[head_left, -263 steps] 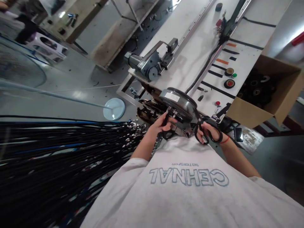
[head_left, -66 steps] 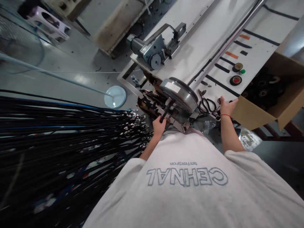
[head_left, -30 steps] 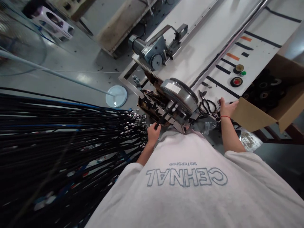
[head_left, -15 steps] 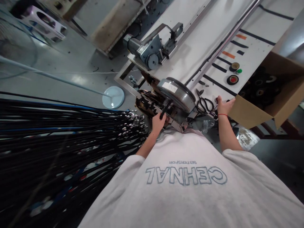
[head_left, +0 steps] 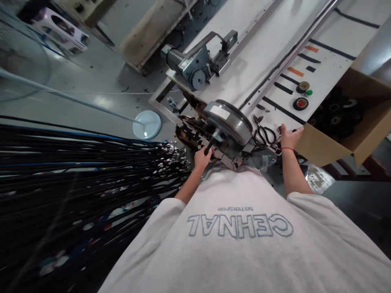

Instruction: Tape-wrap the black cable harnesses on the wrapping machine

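Note:
My left hand point(head_left: 201, 158) is closed on a thin black strip point(head_left: 209, 147) in front of a round metal machine drum point(head_left: 228, 121). The strip runs from my fingers toward the drum's near face. On the white table's near edge rests my right hand point(head_left: 291, 137), its fingers apart, with the thumb by a small red button point(head_left: 280, 128). Black-handled scissors point(head_left: 264, 134) lie between the drum and my right hand. Two tape rolls point(head_left: 300, 103) point(head_left: 303, 86) and a green button point(head_left: 308, 92) sit farther along the white table point(head_left: 262, 44).
A cardboard box point(head_left: 328, 142) holding black rolls stands at the right. Many black cords point(head_left: 91, 162) stretch across the left side. A motor unit point(head_left: 183, 65) is mounted on the table's far side. A round pale base point(head_left: 147, 125) stands on the floor.
My left hand has shifted slightly down and left, away from the drum, and more of the strip shows beyond its fingers. My right hand has stayed at the table edge.

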{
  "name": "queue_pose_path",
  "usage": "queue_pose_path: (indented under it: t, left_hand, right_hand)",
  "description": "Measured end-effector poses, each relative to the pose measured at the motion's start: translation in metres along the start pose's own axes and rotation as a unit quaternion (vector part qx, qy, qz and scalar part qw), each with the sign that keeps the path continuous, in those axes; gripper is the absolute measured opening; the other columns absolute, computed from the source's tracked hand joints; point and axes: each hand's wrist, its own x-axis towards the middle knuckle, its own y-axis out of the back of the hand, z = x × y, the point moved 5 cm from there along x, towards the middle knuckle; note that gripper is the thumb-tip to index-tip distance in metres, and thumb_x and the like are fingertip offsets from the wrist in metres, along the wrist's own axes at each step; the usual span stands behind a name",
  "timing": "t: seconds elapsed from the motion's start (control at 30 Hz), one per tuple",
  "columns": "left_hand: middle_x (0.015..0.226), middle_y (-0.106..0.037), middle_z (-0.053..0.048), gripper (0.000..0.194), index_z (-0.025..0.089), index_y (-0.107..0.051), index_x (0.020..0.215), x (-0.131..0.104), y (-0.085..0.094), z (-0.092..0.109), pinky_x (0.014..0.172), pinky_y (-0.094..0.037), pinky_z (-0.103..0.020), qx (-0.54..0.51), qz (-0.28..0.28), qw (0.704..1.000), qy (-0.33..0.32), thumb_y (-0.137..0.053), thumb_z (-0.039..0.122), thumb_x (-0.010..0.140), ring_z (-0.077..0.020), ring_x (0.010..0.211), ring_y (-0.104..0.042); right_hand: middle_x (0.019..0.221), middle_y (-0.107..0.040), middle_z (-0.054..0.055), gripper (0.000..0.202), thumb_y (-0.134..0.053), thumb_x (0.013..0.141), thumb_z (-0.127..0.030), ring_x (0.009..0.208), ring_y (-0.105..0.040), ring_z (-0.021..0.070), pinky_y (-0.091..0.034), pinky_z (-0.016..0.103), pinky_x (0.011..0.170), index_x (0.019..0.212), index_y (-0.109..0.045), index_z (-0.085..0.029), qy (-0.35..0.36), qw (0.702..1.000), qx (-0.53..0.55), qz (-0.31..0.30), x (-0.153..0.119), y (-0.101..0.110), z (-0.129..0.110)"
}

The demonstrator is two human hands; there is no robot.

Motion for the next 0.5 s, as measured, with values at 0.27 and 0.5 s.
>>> queue_pose_path:
  t: [0.27, 0.5]
  left_hand:
    - [0.054, -0.05, 0.002, 0.027, 0.02, -0.052, 0.061, -0.035, 0.001, -0.051, 0.058, -0.031, -0.024, 0.005, -0.01, 0.998, 0.059, -0.052, 0.034, 0.084, -0.0131, 0.055, -0.043]
    - [0.052, -0.044, 0.004, 0.032, 0.021, -0.048, 0.06, -0.066, 0.024, -0.052, 0.056, -0.029, -0.025, -0.068, 0.025, 0.995, 0.07, -0.053, 0.042, 0.084, -0.0128, 0.054, -0.039]
  right_hand:
    - [0.151, -0.031, 0.035, 0.103, -0.064, 0.084, -0.059, 0.147, -0.028, 0.038, -0.026, 0.051, 0.12, 0.151, -0.02, 0.007, -0.001, 1.0, 0.006, 0.001, -0.004, 0.005, -0.004]
    - [0.153, -0.03, 0.034, 0.107, -0.073, 0.077, -0.055, 0.148, -0.026, 0.0361, -0.023, 0.048, 0.122, 0.15, -0.023, 0.006, -0.005, 1.0, 0.005, 0.003, -0.001, 0.004, -0.003]
